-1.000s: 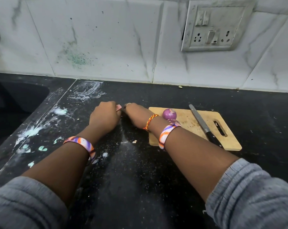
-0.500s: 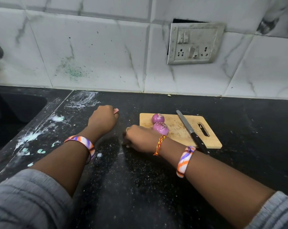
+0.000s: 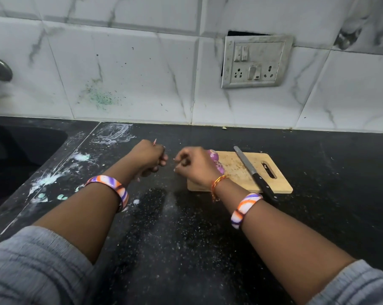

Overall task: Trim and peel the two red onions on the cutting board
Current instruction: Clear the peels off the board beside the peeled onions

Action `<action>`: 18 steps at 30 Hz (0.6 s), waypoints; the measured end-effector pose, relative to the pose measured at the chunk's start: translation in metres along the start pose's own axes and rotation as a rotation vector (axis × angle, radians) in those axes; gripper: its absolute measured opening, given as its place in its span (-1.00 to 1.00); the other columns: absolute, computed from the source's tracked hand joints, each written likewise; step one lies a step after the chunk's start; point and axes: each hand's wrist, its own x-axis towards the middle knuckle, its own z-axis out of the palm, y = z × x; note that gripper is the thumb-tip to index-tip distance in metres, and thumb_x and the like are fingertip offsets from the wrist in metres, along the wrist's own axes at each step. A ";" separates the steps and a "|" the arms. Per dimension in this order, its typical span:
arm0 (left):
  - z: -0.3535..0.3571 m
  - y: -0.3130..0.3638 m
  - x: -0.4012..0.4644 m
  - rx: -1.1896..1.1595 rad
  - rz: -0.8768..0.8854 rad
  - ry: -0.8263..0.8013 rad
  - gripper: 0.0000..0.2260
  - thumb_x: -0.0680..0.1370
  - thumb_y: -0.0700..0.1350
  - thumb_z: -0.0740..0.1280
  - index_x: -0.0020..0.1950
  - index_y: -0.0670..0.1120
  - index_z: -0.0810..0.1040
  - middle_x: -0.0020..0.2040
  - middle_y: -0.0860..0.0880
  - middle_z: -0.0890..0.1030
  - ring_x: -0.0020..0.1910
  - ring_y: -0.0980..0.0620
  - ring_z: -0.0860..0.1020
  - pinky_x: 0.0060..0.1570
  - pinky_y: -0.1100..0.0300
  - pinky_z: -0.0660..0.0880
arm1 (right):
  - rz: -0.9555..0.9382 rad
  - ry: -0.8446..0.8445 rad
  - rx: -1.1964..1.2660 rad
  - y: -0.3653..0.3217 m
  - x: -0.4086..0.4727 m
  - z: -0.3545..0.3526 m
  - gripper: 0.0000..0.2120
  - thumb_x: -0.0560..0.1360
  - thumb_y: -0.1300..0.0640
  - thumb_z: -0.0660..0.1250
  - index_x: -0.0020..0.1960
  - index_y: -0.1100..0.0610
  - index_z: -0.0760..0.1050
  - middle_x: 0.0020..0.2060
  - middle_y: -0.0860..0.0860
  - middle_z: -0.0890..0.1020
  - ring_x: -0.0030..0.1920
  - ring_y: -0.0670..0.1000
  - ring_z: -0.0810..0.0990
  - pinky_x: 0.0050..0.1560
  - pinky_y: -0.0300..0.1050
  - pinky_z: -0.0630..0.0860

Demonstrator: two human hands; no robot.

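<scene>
Two peeled purple-red onions [image 3: 214,154] [image 3: 221,168] sit on the left end of the wooden cutting board [image 3: 276,183], partly hidden behind my right hand. My left hand [image 3: 147,158] is over the black counter left of the board and grips onion peel, of which a pink scrap [image 3: 154,141] sticks out on top. My right hand [image 3: 194,165] is beside it at the board's left edge, fingers curled inward; I see nothing plainly held in it. A knife [image 3: 250,167] with a black handle lies diagonally across the board.
The black counter [image 3: 186,227] is speckled with fine crumbs and white smears [image 3: 47,179] on the left. A dark sink [image 3: 16,155] lies at far left. A tiled wall with a socket plate [image 3: 255,61] stands behind.
My right hand has left the counter in front of the board and come up beside my left hand, fingers now curled. My left hand still grips the peel.
</scene>
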 end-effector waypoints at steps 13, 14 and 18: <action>0.070 0.037 -0.005 -0.404 -0.161 -0.334 -0.56 0.62 0.06 0.04 -0.42 -0.08 0.28 -0.73 0.07 0.26 -0.75 0.19 0.23 -0.67 0.55 0.04 | 0.311 -0.034 0.058 -0.021 -0.013 -0.072 -0.72 0.44 0.37 0.31 0.12 0.19 0.44 -0.03 0.18 0.61 0.00 0.15 0.61 -0.14 -0.03 0.57; 0.072 0.034 -0.004 -0.381 -0.161 -0.314 -0.58 0.62 0.05 0.04 -0.40 -0.08 0.29 -0.72 0.06 0.27 -0.74 0.19 0.23 -0.66 0.55 0.05 | 0.393 -0.044 0.204 -0.021 -0.017 -0.085 -0.72 0.45 0.41 0.31 0.11 0.20 0.42 -0.04 0.21 0.60 -0.05 0.15 0.62 -0.22 -0.09 0.60; 0.073 0.030 -0.001 -0.397 -0.148 -0.270 -0.63 0.62 0.01 0.05 -0.37 -0.07 0.30 -0.68 0.06 0.28 -0.63 0.15 0.23 -0.67 0.50 0.07 | 0.509 0.020 -0.064 -0.007 -0.040 -0.112 -0.86 0.47 0.44 0.26 -0.01 0.30 0.49 -0.23 0.20 0.60 -0.30 0.10 0.62 -0.22 -0.01 0.61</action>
